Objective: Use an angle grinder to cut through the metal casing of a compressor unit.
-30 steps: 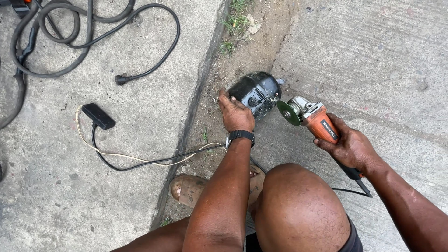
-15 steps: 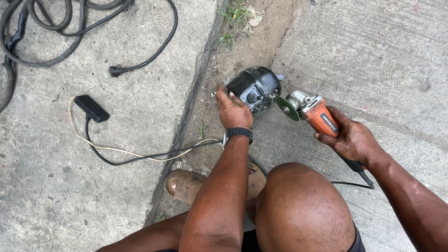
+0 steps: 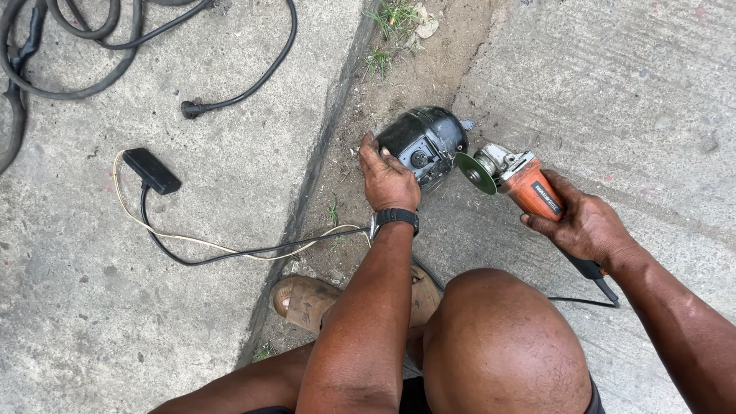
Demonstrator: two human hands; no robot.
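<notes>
My left hand (image 3: pixel 387 178) presses down on a black rounded metal part (image 3: pixel 425 142) lying on the dirt strip between two concrete slabs. My right hand (image 3: pixel 586 224) grips an orange angle grinder (image 3: pixel 529 188) by its body. The grinder's green disc (image 3: pixel 476 173) sits right at the black part's right side. A black watch (image 3: pixel 396 218) is on my left wrist. The grinder's cord (image 3: pixel 579 299) trails off behind my right hand.
A black power strip (image 3: pixel 151 170) with a black and a pale cord (image 3: pixel 222 249) lies on the left slab. Thick black cables (image 3: pixel 69 46) coil at top left, ending in a plug (image 3: pixel 189 110). My knee (image 3: pixel 502 345) and sandalled foot (image 3: pixel 307 300) fill the bottom centre.
The view has shifted slightly, so the cables sit higher and further left in the frame. Both hands keep their hold, and the disc stays at the black part.
</notes>
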